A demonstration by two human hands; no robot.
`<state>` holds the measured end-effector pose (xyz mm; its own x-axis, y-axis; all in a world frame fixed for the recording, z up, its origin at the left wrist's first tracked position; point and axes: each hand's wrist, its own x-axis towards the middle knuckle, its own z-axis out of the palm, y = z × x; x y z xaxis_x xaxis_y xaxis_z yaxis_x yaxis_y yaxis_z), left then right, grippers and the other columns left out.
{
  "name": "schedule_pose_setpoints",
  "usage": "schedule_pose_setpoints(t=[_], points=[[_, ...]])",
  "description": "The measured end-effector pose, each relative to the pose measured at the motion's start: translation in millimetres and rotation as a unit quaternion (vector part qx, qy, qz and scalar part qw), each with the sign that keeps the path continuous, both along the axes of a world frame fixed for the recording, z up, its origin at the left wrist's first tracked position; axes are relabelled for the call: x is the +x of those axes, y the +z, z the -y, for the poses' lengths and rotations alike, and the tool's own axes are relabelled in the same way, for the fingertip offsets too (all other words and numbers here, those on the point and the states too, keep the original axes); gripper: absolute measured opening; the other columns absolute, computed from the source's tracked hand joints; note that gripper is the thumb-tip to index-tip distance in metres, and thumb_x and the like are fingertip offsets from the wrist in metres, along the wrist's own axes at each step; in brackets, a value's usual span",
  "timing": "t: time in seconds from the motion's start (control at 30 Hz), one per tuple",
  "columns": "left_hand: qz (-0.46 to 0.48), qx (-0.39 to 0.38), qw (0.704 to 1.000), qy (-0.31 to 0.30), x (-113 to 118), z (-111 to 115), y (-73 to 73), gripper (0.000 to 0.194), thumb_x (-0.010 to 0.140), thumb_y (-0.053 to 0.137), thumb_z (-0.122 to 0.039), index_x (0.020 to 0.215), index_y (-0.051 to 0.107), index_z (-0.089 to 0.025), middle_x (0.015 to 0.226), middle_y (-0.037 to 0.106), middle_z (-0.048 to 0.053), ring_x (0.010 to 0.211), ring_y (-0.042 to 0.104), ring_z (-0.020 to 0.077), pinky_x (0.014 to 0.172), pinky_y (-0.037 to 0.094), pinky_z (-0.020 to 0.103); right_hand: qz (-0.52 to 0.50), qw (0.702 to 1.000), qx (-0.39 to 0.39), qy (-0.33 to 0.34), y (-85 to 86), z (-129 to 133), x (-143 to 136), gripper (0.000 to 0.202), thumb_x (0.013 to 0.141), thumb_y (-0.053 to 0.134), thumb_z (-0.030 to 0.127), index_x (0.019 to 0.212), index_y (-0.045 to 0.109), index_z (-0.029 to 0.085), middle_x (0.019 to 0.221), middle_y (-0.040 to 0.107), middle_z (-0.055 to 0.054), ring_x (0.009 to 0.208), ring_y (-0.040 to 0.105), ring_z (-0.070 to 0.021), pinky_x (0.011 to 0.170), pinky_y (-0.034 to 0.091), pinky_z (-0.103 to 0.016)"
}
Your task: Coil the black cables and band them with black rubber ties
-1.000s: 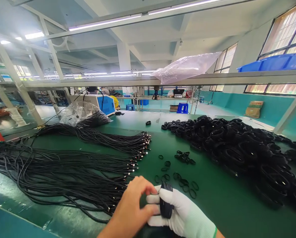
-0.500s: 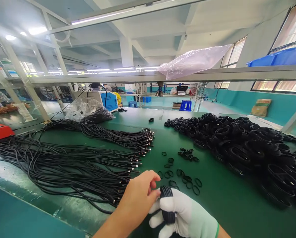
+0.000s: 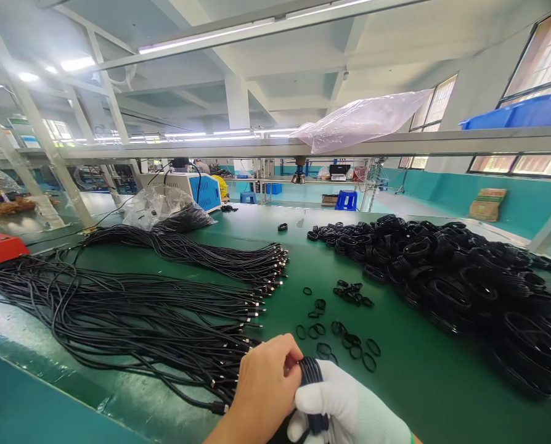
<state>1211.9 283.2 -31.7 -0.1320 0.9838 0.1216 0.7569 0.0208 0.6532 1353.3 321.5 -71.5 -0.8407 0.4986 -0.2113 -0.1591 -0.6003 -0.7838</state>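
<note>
Your left hand [image 3: 266, 388] is bare, low centre of view, fingers curled and pinched onto the top of a coiled cable [image 3: 311, 388]. Your right hand [image 3: 349, 410], in a white glove, is wrapped around the same coil from the right side, fingers closed over it. The coil stands upright between the two hands, just above the near edge of the green table [image 3: 409, 370]. Its lower part is hidden behind the hands.

Just beyond your hands lie loose black rings [image 3: 344, 339], scattered flat on the table, with a small tighter clump [image 3: 352, 293] a bit farther back. To the left, a spread of straight black cables [image 3: 118, 314] lies fanned out, connector ends pointing toward the rings and nearly reaching your left hand. A second cable bundle [image 3: 196, 253] sits behind it, ends pointing right.

On the right, a big pile of finished coils [image 3: 451, 277] covers the far right part of the table, well apart from your hands. One stray coil [image 3: 282, 227] sits alone at the back centre.

Back left: a clear plastic bag [image 3: 158, 206] with black cables in it, a blue-and-white machine [image 3: 196, 188] behind it. A red box [image 3: 0, 250] is at the left edge. On the overhead rail sit a plastic sheet [image 3: 363, 120] and a blue bin [image 3: 520, 114].
</note>
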Motion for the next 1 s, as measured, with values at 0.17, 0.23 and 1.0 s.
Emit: schedule_pose_setpoints(t=[0.17, 0.23, 1.0], points=[[-0.002, -0.001, 1.0, -0.018, -35, -20, 16.4, 0.013, 0.076, 0.051, -0.023, 0.085, 0.061, -0.022, 0.072, 0.062, -0.002, 0.066, 0.057, 0.0153, 0.059, 0.042, 0.023, -0.054, 0.986, -0.071, -0.14, 16.3, -22, 28, 0.035, 0.065, 0.078, 0.031, 0.093, 0.066, 0.014, 0.083, 0.069, -0.008, 0.077, 0.068, -0.0231, 0.054, 0.054, -0.028], [-0.034, -0.009, 0.999, -0.018, -41, -27, 14.3, 0.008, 0.076, 0.051, -0.02, 0.075, 0.059, -0.021, 0.069, 0.06, -0.002, 0.065, 0.056, 0.0163, 0.059, 0.04, 0.025, -0.048, 0.981, -0.085, -0.168, 20.4, -29, 38, 0.039, 0.064, 0.079, 0.033, 0.096, 0.066, 0.014, 0.087, 0.071, -0.01, 0.087, 0.068, -0.029, 0.061, 0.055, -0.033], [0.393, -0.073, 0.913, -0.083, 18, -29, -35.3, 0.034, 0.076, 0.05, -0.053, 0.07, 0.04, -0.021, 0.058, 0.048, -0.005, 0.043, 0.044, 0.008, 0.044, 0.036, 0.021, 0.063, 0.946, 0.104, -0.3, 10.2, -20, -3, 0.04, 0.061, 0.075, 0.028, 0.089, 0.05, 0.015, 0.048, 0.052, 0.007, 0.034, 0.043, -0.0079, 0.03, 0.037, -0.02]])
